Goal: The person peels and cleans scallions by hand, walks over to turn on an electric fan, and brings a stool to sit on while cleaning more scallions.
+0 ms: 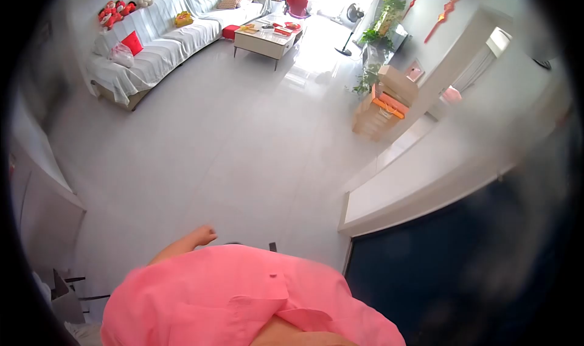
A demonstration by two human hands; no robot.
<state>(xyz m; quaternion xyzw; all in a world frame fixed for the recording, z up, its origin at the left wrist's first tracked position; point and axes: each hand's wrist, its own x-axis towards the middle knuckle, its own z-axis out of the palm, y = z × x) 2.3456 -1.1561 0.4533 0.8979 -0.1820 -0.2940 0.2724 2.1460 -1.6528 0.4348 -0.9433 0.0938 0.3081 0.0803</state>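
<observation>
My left hand [204, 234] is out in front of my body at the lower left, over the grey tiled floor [213, 151]. Its fingers are curled in, and nothing shows in them. A pink shirt [213, 291] covers my torso and hides whatever is below it. Just past the shirt's edge pokes the tip of a small dark upright piece [272, 247], whose kind I cannot make out. My right hand is out of the picture.
A sofa [176, 48] with a pale cover lines the far left, facing a coffee table [261, 41]. A standing fan [345, 49] is at the back. Cardboard boxes [372, 118] sit by the right wall, near a dark blue door [426, 261]. A cabinet [52, 206] flanks the left.
</observation>
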